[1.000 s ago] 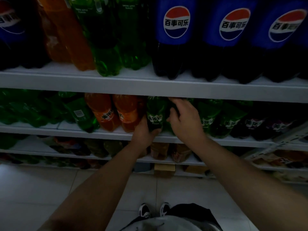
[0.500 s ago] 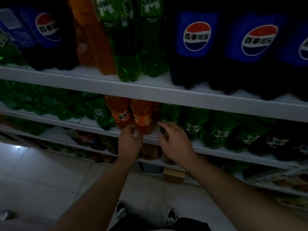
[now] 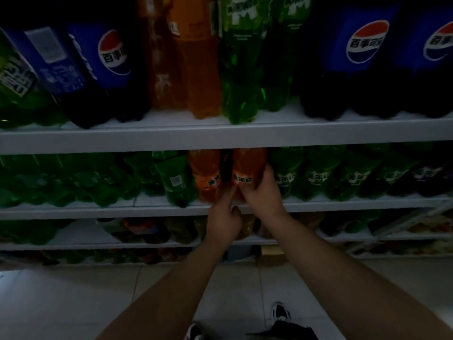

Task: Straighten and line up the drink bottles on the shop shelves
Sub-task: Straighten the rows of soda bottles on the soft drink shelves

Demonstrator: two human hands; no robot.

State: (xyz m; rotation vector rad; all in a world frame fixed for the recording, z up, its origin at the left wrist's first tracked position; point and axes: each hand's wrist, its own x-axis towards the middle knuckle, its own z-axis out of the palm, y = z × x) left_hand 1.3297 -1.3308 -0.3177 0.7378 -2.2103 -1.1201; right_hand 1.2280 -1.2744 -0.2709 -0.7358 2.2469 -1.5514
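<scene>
Orange bottle point(image 3: 248, 165) in right hand point(image 3: 263, 195)

Upper tier on my feed: large dark cola bottles point(image 3: 353, 77) with blue wrap labels bearing a red, white and blue round emblem; a tall orange plastic bottle point(image 3: 198, 69); a tall bright green plastic bottle point(image 3: 240, 69). The flat metal shelf board point(image 3: 220, 138) is pale grey-white. Middle tier: a small orange plastic bottle point(image 3: 247, 168) with white characters on an orange band, its orange neighbour point(image 3: 206, 173) alike; small green plastic bottles point(image 3: 316, 175) with white lettering; I make out dark purple bottles point(image 3: 426, 175) far right. Square floor tiles point(image 3: 73, 303) are off-white; the shoes point(image 3: 280, 312) black with white.
</scene>
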